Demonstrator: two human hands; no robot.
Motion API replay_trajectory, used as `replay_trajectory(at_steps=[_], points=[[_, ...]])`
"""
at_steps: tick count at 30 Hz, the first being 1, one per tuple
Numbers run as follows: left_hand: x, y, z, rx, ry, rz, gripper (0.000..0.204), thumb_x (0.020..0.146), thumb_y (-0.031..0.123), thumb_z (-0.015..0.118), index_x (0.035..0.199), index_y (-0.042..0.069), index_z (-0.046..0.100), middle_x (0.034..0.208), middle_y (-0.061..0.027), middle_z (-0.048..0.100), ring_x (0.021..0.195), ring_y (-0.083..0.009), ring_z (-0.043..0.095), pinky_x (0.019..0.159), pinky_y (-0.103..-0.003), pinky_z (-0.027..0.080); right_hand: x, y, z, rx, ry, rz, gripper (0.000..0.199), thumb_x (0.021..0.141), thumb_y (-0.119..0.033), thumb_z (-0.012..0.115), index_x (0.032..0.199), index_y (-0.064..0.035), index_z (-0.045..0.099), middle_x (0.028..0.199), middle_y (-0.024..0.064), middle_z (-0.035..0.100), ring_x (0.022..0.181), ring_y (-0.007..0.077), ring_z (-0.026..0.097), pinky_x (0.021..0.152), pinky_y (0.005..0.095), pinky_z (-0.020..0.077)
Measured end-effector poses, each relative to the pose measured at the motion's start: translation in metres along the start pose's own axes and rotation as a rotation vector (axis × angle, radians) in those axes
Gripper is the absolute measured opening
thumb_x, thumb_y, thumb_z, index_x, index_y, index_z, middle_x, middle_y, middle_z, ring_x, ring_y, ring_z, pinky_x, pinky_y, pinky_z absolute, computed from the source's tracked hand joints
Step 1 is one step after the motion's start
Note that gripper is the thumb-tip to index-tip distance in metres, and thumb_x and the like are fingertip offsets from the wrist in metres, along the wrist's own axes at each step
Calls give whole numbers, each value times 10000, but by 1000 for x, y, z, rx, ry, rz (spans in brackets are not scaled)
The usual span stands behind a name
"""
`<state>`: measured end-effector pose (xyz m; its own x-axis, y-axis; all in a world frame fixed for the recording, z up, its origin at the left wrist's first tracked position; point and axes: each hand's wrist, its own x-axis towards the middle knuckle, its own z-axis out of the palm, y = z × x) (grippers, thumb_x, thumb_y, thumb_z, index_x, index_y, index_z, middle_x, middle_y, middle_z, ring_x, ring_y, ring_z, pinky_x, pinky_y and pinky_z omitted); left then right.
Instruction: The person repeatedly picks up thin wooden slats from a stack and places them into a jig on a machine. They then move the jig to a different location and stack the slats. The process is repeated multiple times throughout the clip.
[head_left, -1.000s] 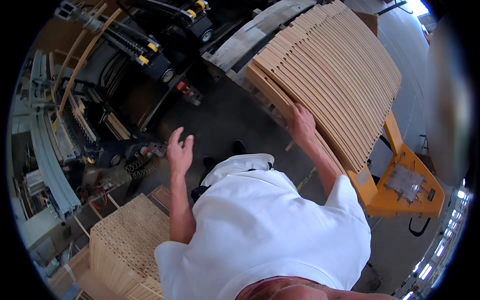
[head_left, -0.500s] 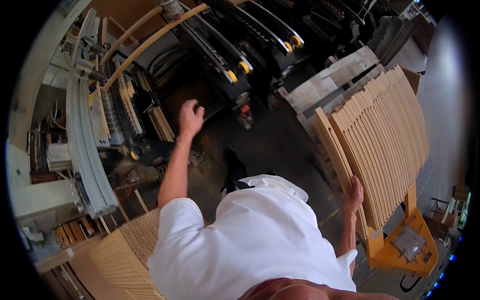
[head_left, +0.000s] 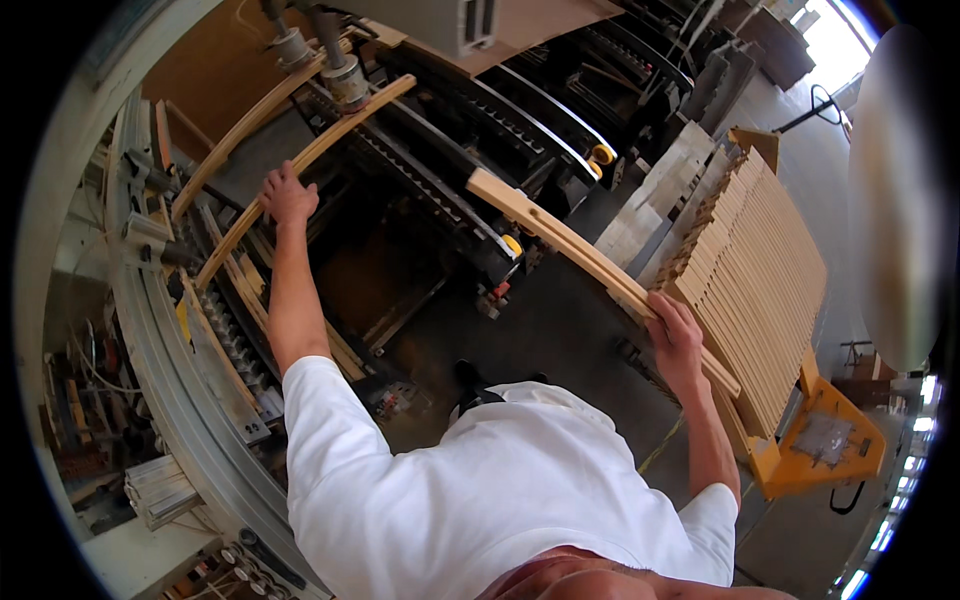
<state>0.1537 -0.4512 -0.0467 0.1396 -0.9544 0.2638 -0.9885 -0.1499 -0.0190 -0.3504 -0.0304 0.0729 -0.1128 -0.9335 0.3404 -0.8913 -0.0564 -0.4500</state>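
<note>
My left hand (head_left: 290,197) is at a curved wooden rail (head_left: 375,103) on the machine, its fingers bent over the rail's edge. A metal cylinder clamp (head_left: 345,82) stands on that rail farther along. Beyond it lies a second curved wooden rail (head_left: 228,145). At the right, my right hand (head_left: 677,338) grips a long wooden slat (head_left: 570,243) with a hole near its far end. This slat is tilted, its far end reaching toward the machine. Next to it is a stack of matching slats (head_left: 755,285); the right fingers are partly hidden behind the held slat.
A yellow pallet jack (head_left: 825,440) stands at the slat stack's near end. Dark machine arms with yellow rollers (head_left: 512,245) reach across ahead. Grey metal rails (head_left: 165,330) curve along the left. Pale boards (head_left: 650,190) lie beside the stack.
My left hand has moved forward and left from mid-air onto the curved rail. My right hand has lifted a slat away from the stack and swung it toward the machine.
</note>
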Motion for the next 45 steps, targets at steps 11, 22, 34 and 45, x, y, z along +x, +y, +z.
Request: replay_trajectory(at_steps=[11, 22, 34, 45], points=[[-249, 94, -97, -548, -385, 277, 327, 753, 340, 790, 925, 98, 653, 896, -124, 668, 881, -343, 659, 751, -481, 522, 228, -99, 170, 229, -295, -571, 315, 840, -47, 630, 1154, -68, 641, 1032, 134, 665, 986, 364, 614, 834, 442, 504], [-375, 119, -151, -646, -604, -79, 238, 825, 259, 694, 957, 65, 651, 946, -155, 670, 945, -379, 638, 801, -500, 492, 330, -247, 412, 204, -336, -981, 319, 860, -74, 566, 1159, -136, 657, 1077, 108, 686, 988, 351, 647, 846, 466, 515], [-447, 134, -158, -572, -678, -625, 318, 781, 325, 743, 1005, 102, 703, 960, -171, 696, 953, -374, 649, 810, -479, 510, 402, -271, 471, -11, -140, -1028, 204, 874, -187, 598, 1071, -169, 648, 969, 78, 688, 949, 303, 659, 822, 438, 490], [-446, 112, -148, -544, -701, -630, 382, 771, 318, 768, 1096, 129, 700, 1020, -147, 702, 989, -356, 651, 843, -464, 512, 391, -281, 482, 67, -75, -1055, 219, 889, -178, 567, 1088, -164, 658, 962, 76, 674, 951, 294, 657, 809, 435, 501]])
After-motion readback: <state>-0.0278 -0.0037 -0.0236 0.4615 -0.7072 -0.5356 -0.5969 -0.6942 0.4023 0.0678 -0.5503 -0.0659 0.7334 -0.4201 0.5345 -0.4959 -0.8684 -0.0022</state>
